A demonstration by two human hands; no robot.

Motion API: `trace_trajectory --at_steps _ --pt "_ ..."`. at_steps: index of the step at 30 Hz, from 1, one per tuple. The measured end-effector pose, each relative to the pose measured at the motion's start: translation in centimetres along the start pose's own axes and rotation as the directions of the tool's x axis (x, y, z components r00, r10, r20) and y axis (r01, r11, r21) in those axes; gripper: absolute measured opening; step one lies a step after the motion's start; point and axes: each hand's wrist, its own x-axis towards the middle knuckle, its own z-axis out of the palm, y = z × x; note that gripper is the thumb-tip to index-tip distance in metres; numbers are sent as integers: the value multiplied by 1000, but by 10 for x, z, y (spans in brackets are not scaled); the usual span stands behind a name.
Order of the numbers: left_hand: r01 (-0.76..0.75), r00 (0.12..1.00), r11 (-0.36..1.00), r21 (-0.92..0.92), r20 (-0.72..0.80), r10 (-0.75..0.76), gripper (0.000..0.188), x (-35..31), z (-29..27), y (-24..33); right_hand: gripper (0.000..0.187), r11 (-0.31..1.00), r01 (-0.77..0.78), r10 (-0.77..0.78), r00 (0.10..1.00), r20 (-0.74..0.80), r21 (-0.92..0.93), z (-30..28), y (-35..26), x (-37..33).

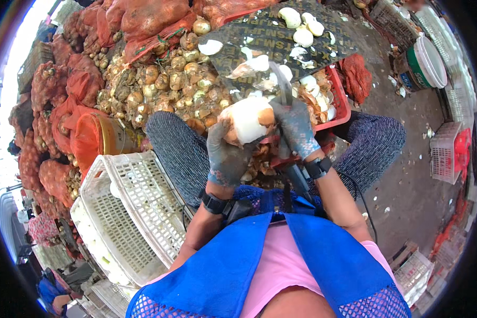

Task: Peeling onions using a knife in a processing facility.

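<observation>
Above my lap is a large, partly peeled onion (250,126), white with some brown skin on its right side. My left hand (226,158), in a dirty grey patterned glove, is closed around its lower left side. My right hand (297,126), gloved the same way, grips a knife (282,82) just right of the onion. The knife's grey blade points away from me; the handle is mostly hidden in the fist. Between my knees, a red crate (340,98) holds peeled-off skins and white pieces.
Unpeeled onions (177,79) are heaped ahead on the left, beside red mesh sacks (153,18). Peeled white onions (303,36) lie on a dark printed sheet (228,45). A white plastic crate (138,191) stands by my left leg. A bucket (421,66) lies far right.
</observation>
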Motion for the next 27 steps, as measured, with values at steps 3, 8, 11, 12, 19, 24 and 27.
trace_trajectory --at_steps 3,8,11,12,19,24,27 --pt "89 995 918 -387 -1 -96 47 11 -1 10 27 990 142 -142 990 3 -25 -4 -10 -12" --pt "152 987 905 -398 11 -161 48 10 -2 21 27 802 584 -589 808 -3 -129 2 -32 -39" --pt "73 987 958 -277 -120 -110 46 9 0 18 21 766 604 -613 789 30 -219 1 -35 -38" --pt "38 981 973 -229 -178 -81 46 9 -1 16 19 736 621 -628 775 72 -268 0 -38 -38" --pt "-61 980 991 -123 -195 37 61 8 -12 15 14 747 645 -620 763 184 -159 -11 -48 -31" --pt "-12 970 994 -113 -243 -16 61 9 -6 18 14 758 624 -598 781 183 -189 -13 -48 -32" --pt "-38 971 998 57 -232 50 56 6 -2 22 11 723 658 -625 753 206 -212 -12 -43 -28"
